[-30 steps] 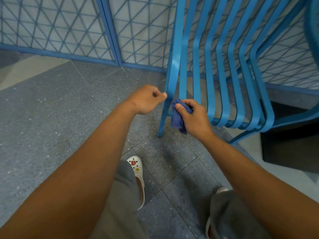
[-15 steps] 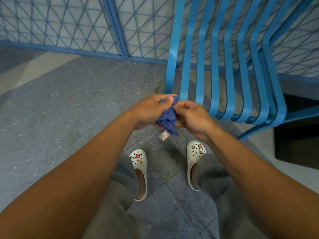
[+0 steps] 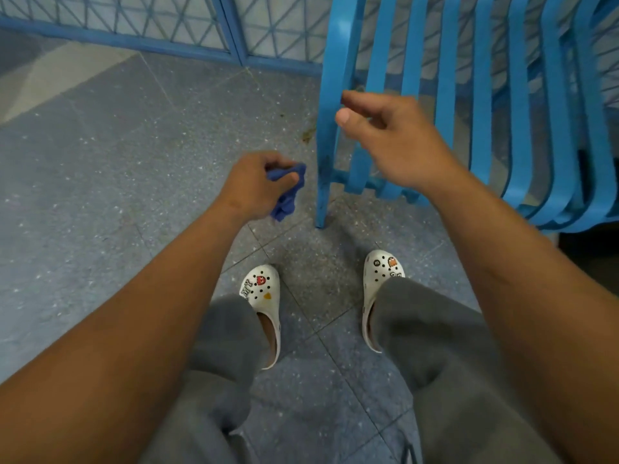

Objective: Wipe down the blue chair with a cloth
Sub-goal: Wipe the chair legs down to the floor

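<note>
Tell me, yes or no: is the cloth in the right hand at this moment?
No: the left hand grips the crumpled blue cloth, while the right hand hangs loose in front of the blue chair and holds nothing.

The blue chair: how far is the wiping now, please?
Done: cannot be judged; the blue chair shows dark smudges low on its front leg. In hand: the left hand grips the bunched cloth off the chair; the right hand hangs free by the slats. Left: apparently most wiping.
</note>
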Demonstrator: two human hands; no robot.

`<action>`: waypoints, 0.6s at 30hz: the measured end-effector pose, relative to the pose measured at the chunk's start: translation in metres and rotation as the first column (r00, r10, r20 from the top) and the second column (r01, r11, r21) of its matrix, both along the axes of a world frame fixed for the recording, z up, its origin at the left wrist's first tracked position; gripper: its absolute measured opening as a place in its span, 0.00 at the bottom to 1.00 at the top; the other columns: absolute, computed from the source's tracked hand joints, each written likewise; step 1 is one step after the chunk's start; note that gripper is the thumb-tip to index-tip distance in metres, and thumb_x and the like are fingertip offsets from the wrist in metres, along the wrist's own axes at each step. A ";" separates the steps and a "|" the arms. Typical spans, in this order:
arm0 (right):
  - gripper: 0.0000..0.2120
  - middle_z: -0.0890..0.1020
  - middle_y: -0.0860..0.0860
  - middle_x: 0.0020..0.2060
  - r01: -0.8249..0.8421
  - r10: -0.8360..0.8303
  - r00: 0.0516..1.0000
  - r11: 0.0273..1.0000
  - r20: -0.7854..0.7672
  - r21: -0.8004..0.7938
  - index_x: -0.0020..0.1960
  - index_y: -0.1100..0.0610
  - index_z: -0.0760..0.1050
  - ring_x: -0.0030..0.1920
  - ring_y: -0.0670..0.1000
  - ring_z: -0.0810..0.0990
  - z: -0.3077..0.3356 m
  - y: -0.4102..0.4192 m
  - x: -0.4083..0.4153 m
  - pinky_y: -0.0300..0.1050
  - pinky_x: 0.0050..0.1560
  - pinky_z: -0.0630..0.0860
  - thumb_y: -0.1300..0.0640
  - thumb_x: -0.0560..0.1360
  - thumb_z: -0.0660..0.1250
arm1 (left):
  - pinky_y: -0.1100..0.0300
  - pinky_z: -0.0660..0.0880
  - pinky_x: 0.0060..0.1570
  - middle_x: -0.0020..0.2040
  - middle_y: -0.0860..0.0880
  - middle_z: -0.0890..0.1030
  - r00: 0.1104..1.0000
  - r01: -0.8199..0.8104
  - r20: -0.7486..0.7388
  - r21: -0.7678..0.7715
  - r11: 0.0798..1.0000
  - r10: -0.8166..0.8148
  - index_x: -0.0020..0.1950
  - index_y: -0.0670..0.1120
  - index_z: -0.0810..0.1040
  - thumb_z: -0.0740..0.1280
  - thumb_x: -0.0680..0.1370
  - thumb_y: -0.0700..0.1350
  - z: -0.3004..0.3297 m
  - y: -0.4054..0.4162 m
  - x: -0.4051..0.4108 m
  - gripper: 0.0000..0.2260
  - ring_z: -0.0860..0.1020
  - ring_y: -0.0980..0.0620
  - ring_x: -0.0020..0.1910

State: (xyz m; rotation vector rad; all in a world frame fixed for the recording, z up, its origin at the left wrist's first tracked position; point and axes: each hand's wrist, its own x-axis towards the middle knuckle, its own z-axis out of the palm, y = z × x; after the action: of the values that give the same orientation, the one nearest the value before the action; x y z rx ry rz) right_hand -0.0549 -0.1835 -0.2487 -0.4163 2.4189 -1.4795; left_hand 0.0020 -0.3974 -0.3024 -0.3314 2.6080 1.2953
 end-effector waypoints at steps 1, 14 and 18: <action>0.15 0.83 0.38 0.55 -0.033 0.033 0.999 0.999 -0.001 -0.027 0.68 0.52 0.78 0.56 0.33 0.80 -0.002 -0.002 -0.001 0.32 0.60 0.75 0.54 0.82 0.66 | 0.69 0.76 0.45 0.47 0.52 0.83 0.999 0.013 -0.046 0.014 1.000 -0.012 0.55 0.47 0.83 0.71 0.80 0.45 -0.001 0.003 -0.007 0.06 0.79 0.59 0.44; 0.10 0.87 0.51 0.49 0.065 -0.063 0.997 0.997 0.036 -0.032 0.59 0.53 0.83 0.50 0.48 0.85 -0.004 -0.007 -0.013 0.32 0.45 0.77 0.51 0.82 0.67 | 0.70 0.73 0.36 0.42 0.47 0.79 0.991 0.005 -0.133 0.111 0.994 0.010 0.45 0.43 0.75 0.74 0.76 0.40 -0.054 0.018 -0.037 0.08 0.77 0.60 0.35; 0.08 0.86 0.42 0.46 0.051 -0.051 0.998 0.998 0.032 -0.020 0.56 0.50 0.82 0.49 0.44 0.86 -0.002 -0.006 -0.011 0.31 0.44 0.77 0.49 0.81 0.67 | 0.66 0.72 0.36 0.37 0.53 0.76 0.998 0.031 -0.066 0.109 0.994 -0.023 0.43 0.46 0.75 0.74 0.76 0.40 -0.050 0.015 -0.042 0.09 0.75 0.63 0.33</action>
State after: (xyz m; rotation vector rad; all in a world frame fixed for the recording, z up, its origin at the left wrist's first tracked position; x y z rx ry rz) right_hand -0.0661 -0.1894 -0.2512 -0.3352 2.4081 -1.5223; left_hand -0.0397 -0.3826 -0.3529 -0.2386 2.5709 1.4572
